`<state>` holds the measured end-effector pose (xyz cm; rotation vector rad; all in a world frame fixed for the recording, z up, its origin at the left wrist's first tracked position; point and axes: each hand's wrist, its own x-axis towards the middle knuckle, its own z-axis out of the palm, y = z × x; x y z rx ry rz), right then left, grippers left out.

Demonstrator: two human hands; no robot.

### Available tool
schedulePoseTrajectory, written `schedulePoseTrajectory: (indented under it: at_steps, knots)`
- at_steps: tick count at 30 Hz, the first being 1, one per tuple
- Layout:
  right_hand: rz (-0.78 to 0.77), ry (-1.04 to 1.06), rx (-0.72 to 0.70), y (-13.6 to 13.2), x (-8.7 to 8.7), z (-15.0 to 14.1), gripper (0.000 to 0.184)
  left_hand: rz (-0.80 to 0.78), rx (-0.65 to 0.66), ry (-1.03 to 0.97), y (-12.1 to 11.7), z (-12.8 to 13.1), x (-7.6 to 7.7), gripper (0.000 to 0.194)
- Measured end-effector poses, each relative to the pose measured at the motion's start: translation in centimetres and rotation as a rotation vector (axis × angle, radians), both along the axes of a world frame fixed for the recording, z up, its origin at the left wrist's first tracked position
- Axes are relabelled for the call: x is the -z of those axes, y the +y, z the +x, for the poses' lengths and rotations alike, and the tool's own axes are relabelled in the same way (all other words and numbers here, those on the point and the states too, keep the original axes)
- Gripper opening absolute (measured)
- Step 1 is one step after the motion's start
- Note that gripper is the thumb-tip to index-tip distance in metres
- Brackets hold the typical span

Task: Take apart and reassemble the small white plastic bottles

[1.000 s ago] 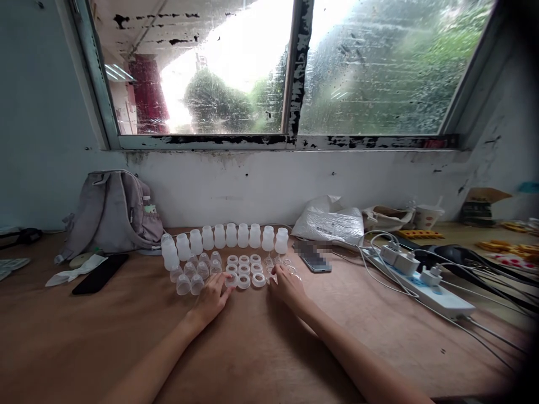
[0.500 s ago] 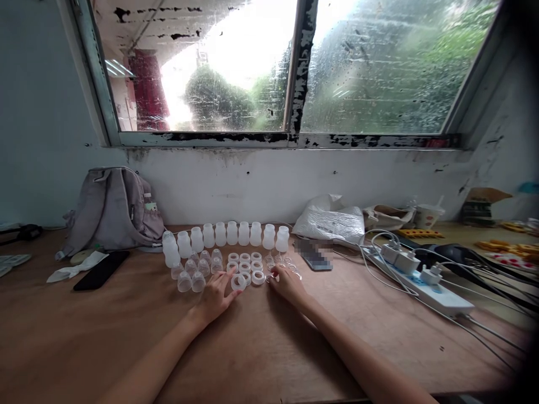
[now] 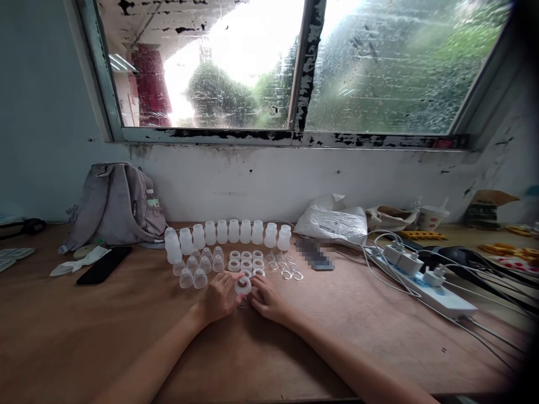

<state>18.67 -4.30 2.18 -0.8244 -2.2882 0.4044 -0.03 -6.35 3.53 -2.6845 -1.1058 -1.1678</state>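
My left hand [image 3: 219, 301] and my right hand [image 3: 266, 301] meet at the middle of the wooden table [image 3: 126, 336], both pinching one small white ring-shaped part [image 3: 243, 287]. Just beyond lie rows of the same white rings [image 3: 246, 260], several clear domed caps [image 3: 197, 269] to the left and thin clear rings [image 3: 286, 268] to the right. Behind them stands a row of small white bottles [image 3: 233, 231].
A grey backpack [image 3: 115, 205] leans on the wall at left, with a black phone [image 3: 104, 265] and a white cloth before it. Another phone [image 3: 314, 255], a white plastic bag [image 3: 332, 221], a power strip [image 3: 425, 280] with cables and a paper cup lie at right.
My left hand has lifted a white ring from the rows and drawn it nearer. My right hand has left the thin clear rings and moved left onto that same ring.
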Motion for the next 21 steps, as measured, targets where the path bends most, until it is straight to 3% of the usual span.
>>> schedulePoseTrajectory:
  at_steps: [3,7,14,19,21]
  knots:
    - [-0.024,0.112,0.099,0.7,0.0,0.7,0.023,-0.067,0.035,0.057,-0.1,0.1,0.0,0.037]
    - [-0.034,0.115,0.162,1.1,0.1,0.9,0.022,-0.139,0.017,0.092,-0.1,0.2,0.3,0.036]
    - [-0.005,0.078,0.140,1.1,0.8,0.6,0.023,-0.193,-0.018,0.128,0.0,0.1,0.4,0.031]
    - [-0.030,0.071,0.141,1.3,1.0,0.8,0.028,-0.232,0.006,0.078,0.1,0.1,0.6,0.048]
    - [-0.035,0.079,0.097,1.1,0.7,0.9,0.033,-0.257,0.013,0.023,0.2,0.3,0.7,0.033]
